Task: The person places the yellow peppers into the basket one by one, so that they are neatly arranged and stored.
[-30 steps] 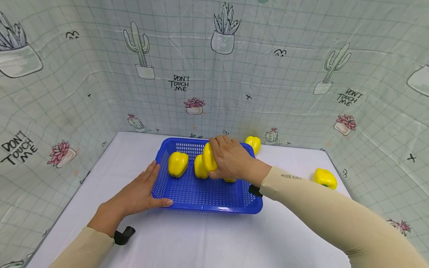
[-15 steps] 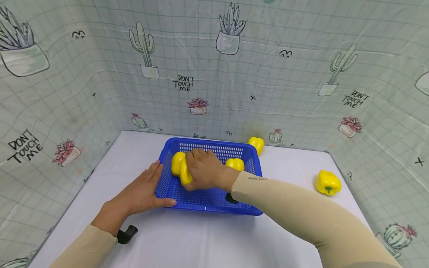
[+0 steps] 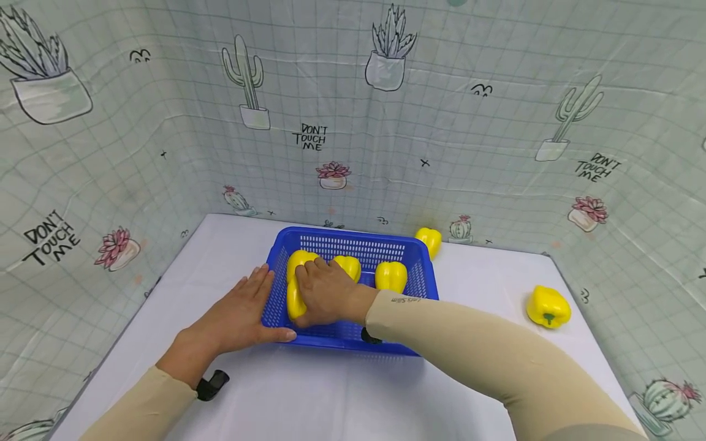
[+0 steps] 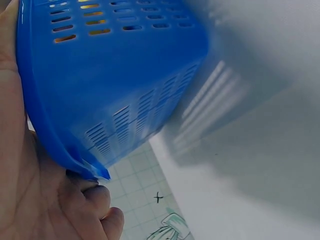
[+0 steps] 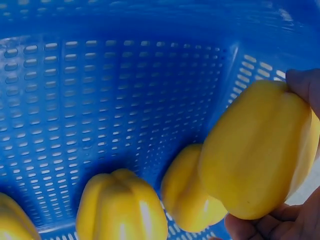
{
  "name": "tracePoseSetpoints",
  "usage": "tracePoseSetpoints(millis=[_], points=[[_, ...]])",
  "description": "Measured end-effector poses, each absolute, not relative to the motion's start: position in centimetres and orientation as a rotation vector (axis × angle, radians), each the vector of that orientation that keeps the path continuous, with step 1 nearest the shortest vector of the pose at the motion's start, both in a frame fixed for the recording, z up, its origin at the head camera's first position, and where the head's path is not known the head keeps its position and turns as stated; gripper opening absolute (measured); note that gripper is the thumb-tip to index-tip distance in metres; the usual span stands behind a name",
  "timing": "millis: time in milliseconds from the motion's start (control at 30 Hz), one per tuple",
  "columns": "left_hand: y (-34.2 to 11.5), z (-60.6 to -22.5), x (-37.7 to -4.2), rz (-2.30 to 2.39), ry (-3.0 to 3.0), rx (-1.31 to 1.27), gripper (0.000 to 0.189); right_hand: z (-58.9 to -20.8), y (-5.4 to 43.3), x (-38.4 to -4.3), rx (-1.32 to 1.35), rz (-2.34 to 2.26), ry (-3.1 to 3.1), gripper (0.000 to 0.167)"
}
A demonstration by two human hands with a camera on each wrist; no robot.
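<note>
My right hand point(image 3: 328, 293) reaches into the blue plastic basket point(image 3: 358, 234) and grips a yellow bell pepper point(image 5: 257, 150), thumb on one end and fingers on the other. This pepper is near the basket's left side, in front of another bell pepper point(image 3: 302, 257). Two more peppers lie to the right: a partly covered bell pepper point(image 3: 350, 267) and a bell pepper point(image 3: 391, 277) farther over. At the basket's front left corner rests my left hand point(image 3: 234, 320), fingers extended along the left rim and thumb over the front rim.
Outside the basket, one yellow bell pepper point(image 3: 430, 242) sits behind its back right corner. Another bell pepper point(image 3: 548, 306) lies on the white table point(image 3: 480, 269) at the right. A patterned cloth point(image 3: 353, 122) hangs around the back and sides.
My right hand has carried the held bell pepper left and down across the basket, toward its front left part. My left hand has kept its place at the rim. The view has turned slightly.
</note>
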State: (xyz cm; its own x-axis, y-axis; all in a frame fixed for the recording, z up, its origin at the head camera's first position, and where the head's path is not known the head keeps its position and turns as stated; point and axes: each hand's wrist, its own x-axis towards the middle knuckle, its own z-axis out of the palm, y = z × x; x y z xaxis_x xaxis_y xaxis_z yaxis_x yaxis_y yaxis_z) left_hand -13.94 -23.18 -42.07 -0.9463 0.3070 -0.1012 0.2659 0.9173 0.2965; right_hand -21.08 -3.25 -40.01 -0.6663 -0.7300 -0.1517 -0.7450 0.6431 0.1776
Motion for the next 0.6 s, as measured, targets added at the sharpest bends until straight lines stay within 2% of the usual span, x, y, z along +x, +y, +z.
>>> tracePoseSetpoints(millis=[400,600], points=[[-23.2,-42.3,-14.0,0.45,2.926,0.455,0.131,-41.0,-4.2,-21.0,-1.227,0.369,2.701,0.092],[-23.4,-42.5,-13.9,0.444,2.937,0.464,0.131,-41.6,-4.6,-21.1,-1.268,0.355,2.67,0.09]])
